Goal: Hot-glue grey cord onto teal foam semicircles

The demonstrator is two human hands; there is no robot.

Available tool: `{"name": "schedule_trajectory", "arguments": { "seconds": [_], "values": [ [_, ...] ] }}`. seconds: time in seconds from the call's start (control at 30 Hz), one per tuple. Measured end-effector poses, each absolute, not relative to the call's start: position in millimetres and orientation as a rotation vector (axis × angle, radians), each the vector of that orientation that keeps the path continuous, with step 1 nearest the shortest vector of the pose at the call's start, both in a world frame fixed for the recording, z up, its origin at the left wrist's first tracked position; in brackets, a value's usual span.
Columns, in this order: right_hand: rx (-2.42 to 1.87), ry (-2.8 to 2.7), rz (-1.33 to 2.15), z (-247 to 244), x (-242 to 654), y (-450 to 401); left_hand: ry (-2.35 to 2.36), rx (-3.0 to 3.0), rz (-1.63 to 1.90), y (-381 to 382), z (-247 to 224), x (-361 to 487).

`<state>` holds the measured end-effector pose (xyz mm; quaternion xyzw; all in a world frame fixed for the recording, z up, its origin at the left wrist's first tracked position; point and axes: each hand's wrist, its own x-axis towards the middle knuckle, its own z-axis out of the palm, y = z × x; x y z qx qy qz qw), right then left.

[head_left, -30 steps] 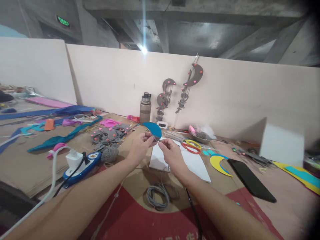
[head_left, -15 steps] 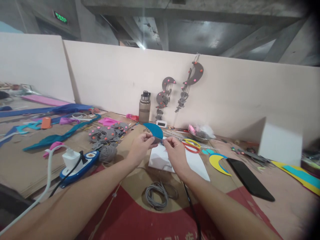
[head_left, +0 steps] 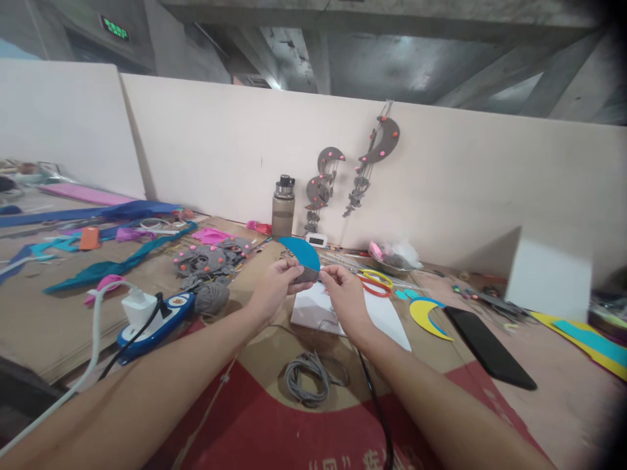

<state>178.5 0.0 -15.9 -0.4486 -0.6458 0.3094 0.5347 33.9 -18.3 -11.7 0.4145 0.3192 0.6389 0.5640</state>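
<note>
At the middle of the work surface, above the near edge of the white sheets, a two-faced blue and gray piece is resting in the left hand. The left thumb and fingers are clamping its lower left edge; the curved blue edge is projecting upward, toward the far side. The right hand is bringing its fingertips together in a narrow pinch at the piece's right end; whether they are gripping the edge or something thin is too small to tell.

On the near side, a coil of gray cord is lying on the cardboard between the forearms, leaving open room around it. To the right, scissors are lying just beside the right hand, limiting room there. Farther right, a yellow and blue crescent is lying near the left edge of a black phone. To the left, a ball of gray yarn is sitting near the left forearm, beside a power strip. On the far side, a bottle is standing before the partition.
</note>
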Motion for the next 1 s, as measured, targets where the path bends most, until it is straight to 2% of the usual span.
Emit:
{"name": "schedule_trajectory", "arguments": {
  "seconds": [0.57,1.0],
  "values": [
    [-0.956,-1.406,1.006,-23.3,175.1,4.4,0.682,0.873,1.484,-17.3,-11.3,31.6],
    [-0.825,-1.344,1.268,-14.4,168.9,-7.4,0.666,0.672,1.296,-11.7,-6.1,23.6]
  ]
}}
